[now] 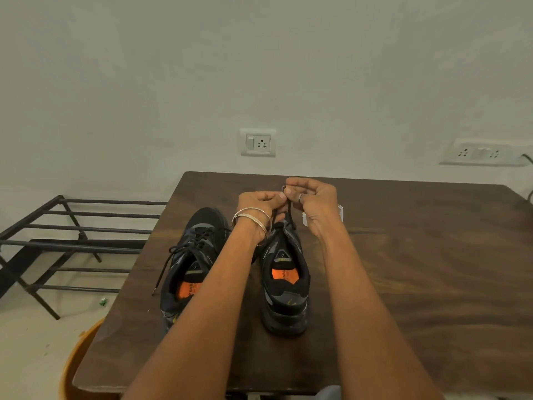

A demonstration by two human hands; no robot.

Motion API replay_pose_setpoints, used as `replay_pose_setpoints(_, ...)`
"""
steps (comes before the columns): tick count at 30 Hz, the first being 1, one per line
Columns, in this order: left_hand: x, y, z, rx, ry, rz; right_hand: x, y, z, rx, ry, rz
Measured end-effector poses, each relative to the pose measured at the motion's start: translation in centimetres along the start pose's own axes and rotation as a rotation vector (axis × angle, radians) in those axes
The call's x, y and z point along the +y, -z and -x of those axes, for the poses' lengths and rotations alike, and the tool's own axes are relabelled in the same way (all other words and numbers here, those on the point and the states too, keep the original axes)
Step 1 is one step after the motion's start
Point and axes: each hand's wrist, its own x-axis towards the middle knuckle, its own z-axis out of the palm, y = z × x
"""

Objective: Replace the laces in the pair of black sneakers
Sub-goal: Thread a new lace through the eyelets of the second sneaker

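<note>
Dark wood-grain table (403,284) stood against a pale wall (259,67), with one socket plate (258,142) above its far edge and a second (480,153) off to the right. Black metal rack (66,241) sat on the floor left of the table, and an orange tub (72,365) sat under its near-left corner. Both sneakers lay mid-table, long axes running near edge to far edge, heels toward you, toes at the wall. Left sneaker (193,264) sat toward the left edge, lace (170,261) loosened and trailing off its left side. Right sneaker (285,278) sat just beside it. Your left hand (259,202) and right hand (313,197) were curled over its toe end, both pinching its black lace (288,210) pulled up from the eyelets. Bangles (251,219) were on your left wrist.
</note>
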Motion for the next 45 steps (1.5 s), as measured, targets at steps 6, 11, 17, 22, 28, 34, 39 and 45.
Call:
replay_pose_setpoints(6, 0.0, 0.7, -0.1, -0.118, 0.032, -0.075, -0.4, 0.3, 0.1, -0.054, -0.034, 0.049)
replay_pose_setpoints(11, 0.5, 0.5, -0.3, -0.11, -0.004, -0.055, -0.7, 0.5, -0.3, -0.061, -0.036, -0.018)
replay_pose_setpoints(17, 3.5, -0.7, -1.3, 0.023, -0.06, 0.026, 0.9, 2.4, -0.8, -0.012, -0.174, 0.479)
replay_pose_setpoints(22, 7.0, -3.1, -1.4, -0.052, 0.001, 0.019, 1.9, 1.4, 1.3, -0.262, -0.443, 0.621)
replay_pose_setpoints(28, 12.2, -5.6, -0.1, -0.133, -0.036, 0.224, 4.9, 1.2, 0.4, -0.155, -0.409, 0.605)
replay_pose_setpoints(34, 16.7, -7.5, 1.8, -0.163, -0.107, 0.171, 5.2, 0.7, -0.8, -0.094, -0.164, 0.815)
replay_pose_setpoints(39, 16.4, -6.2, 1.5, -0.115, -0.067, 0.304, 4.5, -0.5, -0.6, -0.134, -0.045, 0.272)
replay_pose_setpoints(45, 14.5, -1.9, -0.5, -0.033, -0.138, 0.805, 5.4, -0.2, -1.1, -0.334, 0.007, 0.326)
